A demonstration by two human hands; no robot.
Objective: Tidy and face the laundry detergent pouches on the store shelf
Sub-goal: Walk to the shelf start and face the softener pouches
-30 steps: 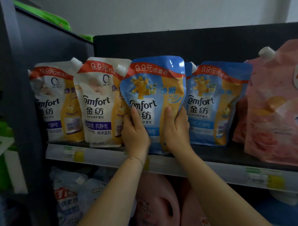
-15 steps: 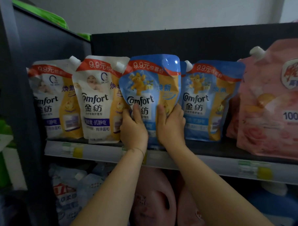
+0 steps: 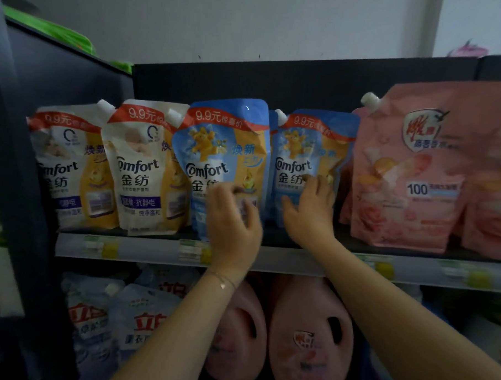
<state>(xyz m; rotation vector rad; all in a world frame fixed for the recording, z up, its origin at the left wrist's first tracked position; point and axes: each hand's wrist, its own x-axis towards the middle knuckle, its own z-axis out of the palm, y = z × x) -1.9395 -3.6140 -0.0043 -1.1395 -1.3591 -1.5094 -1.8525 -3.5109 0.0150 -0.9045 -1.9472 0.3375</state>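
- The front blue pouch stands upright at the front edge of the shelf, label outward. The left hand covers its lower right corner with fingers loosely curled; blur hides whether they pinch it.
- The second blue pouch stands upright just beside it on the right and set further back. The right hand lies spread on its lower front.
- Two blue pouches and two white pouches, spouts up.
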